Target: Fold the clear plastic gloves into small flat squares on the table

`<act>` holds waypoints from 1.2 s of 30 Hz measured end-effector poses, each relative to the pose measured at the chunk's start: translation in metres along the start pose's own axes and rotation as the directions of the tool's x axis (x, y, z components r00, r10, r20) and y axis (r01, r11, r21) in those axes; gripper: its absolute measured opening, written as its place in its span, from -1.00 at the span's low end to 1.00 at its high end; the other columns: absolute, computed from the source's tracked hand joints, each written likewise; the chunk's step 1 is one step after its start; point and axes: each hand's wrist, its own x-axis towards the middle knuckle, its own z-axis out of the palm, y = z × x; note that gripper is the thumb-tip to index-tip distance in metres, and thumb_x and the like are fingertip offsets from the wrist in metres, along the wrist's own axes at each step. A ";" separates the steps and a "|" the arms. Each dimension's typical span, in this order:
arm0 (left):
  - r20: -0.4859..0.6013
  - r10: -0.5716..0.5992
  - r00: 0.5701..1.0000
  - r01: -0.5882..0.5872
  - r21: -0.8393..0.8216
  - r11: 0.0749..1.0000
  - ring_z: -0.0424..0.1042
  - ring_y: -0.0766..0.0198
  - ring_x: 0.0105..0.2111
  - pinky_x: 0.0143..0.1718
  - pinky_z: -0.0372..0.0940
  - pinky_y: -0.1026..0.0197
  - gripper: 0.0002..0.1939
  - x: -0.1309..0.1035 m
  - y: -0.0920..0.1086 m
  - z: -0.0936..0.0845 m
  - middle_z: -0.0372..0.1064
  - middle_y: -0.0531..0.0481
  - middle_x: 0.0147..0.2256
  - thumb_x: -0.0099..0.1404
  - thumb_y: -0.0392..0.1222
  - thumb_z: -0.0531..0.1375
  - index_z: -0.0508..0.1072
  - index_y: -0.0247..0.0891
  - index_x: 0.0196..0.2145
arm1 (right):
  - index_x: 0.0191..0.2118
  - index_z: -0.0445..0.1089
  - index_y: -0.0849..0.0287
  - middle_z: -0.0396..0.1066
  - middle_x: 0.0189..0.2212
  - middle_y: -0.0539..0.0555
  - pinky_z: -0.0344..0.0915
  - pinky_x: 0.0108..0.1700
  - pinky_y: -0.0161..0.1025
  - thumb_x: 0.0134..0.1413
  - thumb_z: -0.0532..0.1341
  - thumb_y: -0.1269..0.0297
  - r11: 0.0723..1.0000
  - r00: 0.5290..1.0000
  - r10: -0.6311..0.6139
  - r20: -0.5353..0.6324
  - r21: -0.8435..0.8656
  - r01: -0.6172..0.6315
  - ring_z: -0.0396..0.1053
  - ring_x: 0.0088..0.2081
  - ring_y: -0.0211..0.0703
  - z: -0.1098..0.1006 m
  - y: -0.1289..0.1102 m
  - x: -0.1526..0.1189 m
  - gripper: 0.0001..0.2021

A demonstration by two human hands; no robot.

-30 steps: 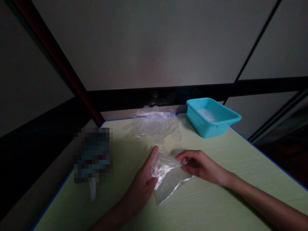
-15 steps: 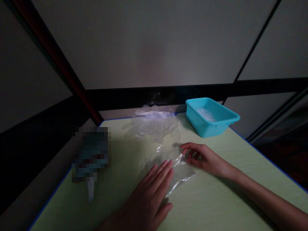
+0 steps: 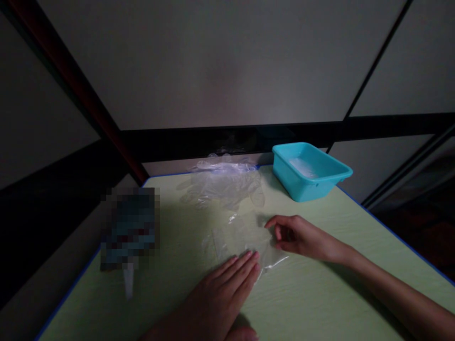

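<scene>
A thin, clear plastic piece (image 3: pixel 245 233) lies flat on the table; it resembles the gloves behind it, but its full outline is hard to make out. Across its near edge rests my left hand (image 3: pixel 227 286), palm down with fingers stretched out, covering part of the film. My right hand (image 3: pixel 296 234) hovers at the film's right side, fingers loosely curled, with a gap between thumb and forefinger and nothing visible in it. Farther back is a spread pile of clear disposable gloves (image 3: pixel 225 184).
At the back right stands a turquoise plastic basin (image 3: pixel 309 173) with something whitish inside. A blurred-out greenish object (image 3: pixel 130 227) with a white strip sits on the left. The pale table (image 3: pixel 313 303) has a blue edge and meets cabinet panels (image 3: pixel 227 71) behind.
My left hand has slid slightly toward me across the film, which now looks flatter. The right hand's fingers have shifted a little off the film's edge. The view has moved slightly.
</scene>
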 end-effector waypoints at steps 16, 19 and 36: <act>0.030 -0.055 0.998 0.051 0.126 0.991 -0.17 0.02 0.21 0.17 -0.18 -0.01 -0.22 -0.001 0.000 0.003 -0.28 -0.09 0.24 0.15 -0.18 0.20 -0.11 -0.19 0.22 | -0.42 0.32 0.26 0.21 -0.57 -0.05 0.10 -0.52 -0.42 0.00 0.14 0.45 0.994 0.987 -0.098 0.128 -0.030 0.103 0.14 -0.54 -0.35 -0.001 -0.019 -0.005 -0.96; 0.002 -0.101 0.995 0.099 0.156 0.983 -0.18 0.01 0.21 0.17 -0.17 0.00 -0.14 -0.002 -0.003 0.006 -0.31 -0.12 0.24 0.10 -0.18 0.24 -0.16 -0.23 0.24 | -0.46 0.30 0.26 0.24 -0.54 -0.03 0.12 -0.47 -0.41 0.04 0.12 0.42 0.991 0.970 -0.130 0.205 -0.016 0.136 0.17 -0.50 -0.34 0.001 -0.020 -0.006 -0.91; -0.094 -0.112 0.989 0.125 0.146 0.981 -0.16 -0.04 0.20 0.17 -0.22 -0.05 -0.10 -0.003 -0.004 0.009 -0.28 -0.09 0.24 0.06 -0.23 0.25 -0.18 -0.17 0.24 | -0.42 0.30 0.22 0.24 -0.53 -0.01 0.07 -0.43 -0.35 0.13 0.06 0.38 0.885 0.931 -0.281 0.233 -0.313 0.345 0.18 -0.47 -0.29 -0.002 -0.017 -0.006 -0.86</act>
